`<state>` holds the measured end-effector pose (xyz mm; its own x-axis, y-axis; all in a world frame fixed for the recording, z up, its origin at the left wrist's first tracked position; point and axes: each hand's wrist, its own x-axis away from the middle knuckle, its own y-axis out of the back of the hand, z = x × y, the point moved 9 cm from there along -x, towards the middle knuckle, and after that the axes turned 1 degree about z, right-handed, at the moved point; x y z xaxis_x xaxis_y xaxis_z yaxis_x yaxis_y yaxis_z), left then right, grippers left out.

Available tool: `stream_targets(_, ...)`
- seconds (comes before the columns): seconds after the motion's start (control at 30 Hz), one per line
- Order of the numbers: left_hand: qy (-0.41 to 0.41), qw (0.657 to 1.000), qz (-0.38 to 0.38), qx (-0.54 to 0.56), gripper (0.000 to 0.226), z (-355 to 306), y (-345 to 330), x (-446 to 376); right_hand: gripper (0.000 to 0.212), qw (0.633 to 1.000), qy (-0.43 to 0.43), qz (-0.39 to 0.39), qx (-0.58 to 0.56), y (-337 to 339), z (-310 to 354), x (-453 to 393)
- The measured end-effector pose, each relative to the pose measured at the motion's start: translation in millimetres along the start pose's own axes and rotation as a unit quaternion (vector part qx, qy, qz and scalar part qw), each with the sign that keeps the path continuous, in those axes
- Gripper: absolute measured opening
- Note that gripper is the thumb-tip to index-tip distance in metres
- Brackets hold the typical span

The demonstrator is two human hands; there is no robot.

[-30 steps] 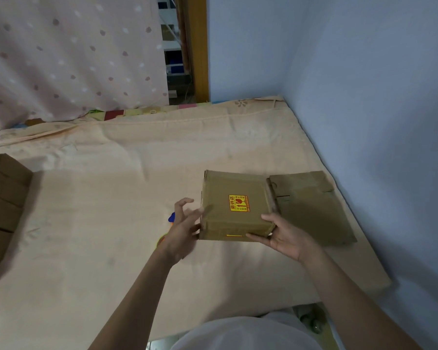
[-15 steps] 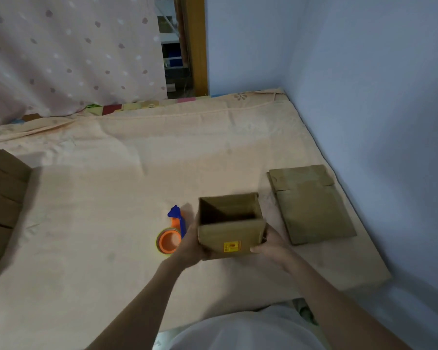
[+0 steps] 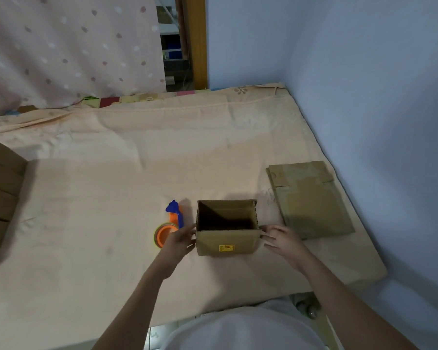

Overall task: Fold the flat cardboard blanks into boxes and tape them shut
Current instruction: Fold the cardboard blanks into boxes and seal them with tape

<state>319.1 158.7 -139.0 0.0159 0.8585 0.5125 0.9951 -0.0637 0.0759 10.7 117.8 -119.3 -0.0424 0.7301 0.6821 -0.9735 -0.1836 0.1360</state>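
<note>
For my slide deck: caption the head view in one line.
Left hand and right hand flank an open-topped cardboard box between tape dispenser and flat blanks.

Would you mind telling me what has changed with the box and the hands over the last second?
The box, lying flat in both hands a second ago, now stands open-topped on the bed. The left hand and right hand have loosened their grip, fingers straight at its sides. The tape dispenser is now uncovered. The flat blanks stayed put.
</note>
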Motion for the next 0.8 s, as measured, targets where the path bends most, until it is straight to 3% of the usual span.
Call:
stream_targets(0.17, 0.05, 0.992, -0.077, 0.083, 0.02, -16, 4, 3, 0.012, 0.999, 0.022, -0.038, 0.013, -9, 18, -5)
stream_targets(0.3, 0.083, 0.993, -0.077, 0.043, 0.017, -3, 6, 2, 0.012, 0.997, 0.007, -0.022, 0.073, -12, 11, -11)
stream_targets(0.5, 0.08, 0.993, -0.078, 0.043, 0.019, 2, 0, 7, 0.011, 0.998, 0.0, -0.014, 0.069, -10, -1, -13)
stream_targets(0.8, 0.071, 0.985, -0.153, -0.019, 0.02, -1, 3, 3, 0.023, 0.983, 0.031, -0.083, 0.159, -16, 12, -16)
